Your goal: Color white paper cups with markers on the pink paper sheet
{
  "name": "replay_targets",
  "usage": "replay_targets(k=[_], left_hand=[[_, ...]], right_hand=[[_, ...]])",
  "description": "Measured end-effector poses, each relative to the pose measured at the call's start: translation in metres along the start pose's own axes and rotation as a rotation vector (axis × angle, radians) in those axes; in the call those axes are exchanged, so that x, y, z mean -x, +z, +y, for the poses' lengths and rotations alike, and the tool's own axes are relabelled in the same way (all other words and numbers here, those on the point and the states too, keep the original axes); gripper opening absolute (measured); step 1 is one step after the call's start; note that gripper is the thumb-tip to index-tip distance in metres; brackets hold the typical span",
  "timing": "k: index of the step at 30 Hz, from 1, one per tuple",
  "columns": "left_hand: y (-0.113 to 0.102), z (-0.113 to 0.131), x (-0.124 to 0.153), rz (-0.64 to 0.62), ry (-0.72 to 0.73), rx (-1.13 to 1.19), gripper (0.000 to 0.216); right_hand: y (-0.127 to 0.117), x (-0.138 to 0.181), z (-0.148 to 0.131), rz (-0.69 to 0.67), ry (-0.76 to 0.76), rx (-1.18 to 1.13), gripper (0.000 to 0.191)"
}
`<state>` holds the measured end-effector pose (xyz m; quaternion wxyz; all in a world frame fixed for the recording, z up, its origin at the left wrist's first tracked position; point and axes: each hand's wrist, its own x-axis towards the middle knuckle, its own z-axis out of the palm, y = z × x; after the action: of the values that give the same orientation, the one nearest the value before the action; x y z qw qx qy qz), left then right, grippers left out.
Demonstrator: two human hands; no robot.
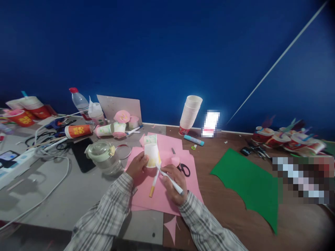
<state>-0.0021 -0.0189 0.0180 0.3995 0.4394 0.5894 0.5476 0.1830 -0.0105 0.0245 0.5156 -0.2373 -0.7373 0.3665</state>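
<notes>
My left hand (pixel 137 166) is closed around a white paper cup (pixel 151 153) standing upside down on the pink paper sheets (pixel 167 198). My right hand (pixel 171 183) grips a white pen (pixel 170 179), its tip touching the cup's lower side. A second pen with a yellow end (pixel 153 186) lies on the pink paper between my hands. Black-handled scissors (pixel 184 169) rest just right of the cup, beside a small pink piece (pixel 175 160).
A green paper sheet (pixel 248 181) lies to the right. A stack of white cups (pixel 191 111) stands by the blue wall, with a blue glue stick (pixel 193 140) near it. To the left are a clear lidded jar (pixel 104 157), a black phone (pixel 82 153), cables, a bottle and decorated cups.
</notes>
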Motion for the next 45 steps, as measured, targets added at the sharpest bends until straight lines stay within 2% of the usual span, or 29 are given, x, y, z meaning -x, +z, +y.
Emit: replay_targets(k=[8, 29, 39, 45], left_hand=[[0.000, -0.006, -0.002, -0.018, -0.005, 0.030, 0.032], [-0.001, -0.004, -0.003, -0.020, -0.017, 0.012, 0.033], [-0.003, -0.011, -0.005, -0.027, -0.025, 0.002, 0.032], [-0.003, -0.011, -0.004, -0.029, 0.008, 0.012, 0.031]], right_hand=[[0.001, 0.000, 0.003, 0.026, -0.008, 0.019, 0.020], [0.001, -0.003, 0.001, 0.032, 0.033, 0.015, 0.018], [0.001, -0.003, 0.003, 0.047, 0.047, 0.011, 0.018], [-0.001, -0.001, 0.002, 0.052, 0.032, 0.000, 0.019]])
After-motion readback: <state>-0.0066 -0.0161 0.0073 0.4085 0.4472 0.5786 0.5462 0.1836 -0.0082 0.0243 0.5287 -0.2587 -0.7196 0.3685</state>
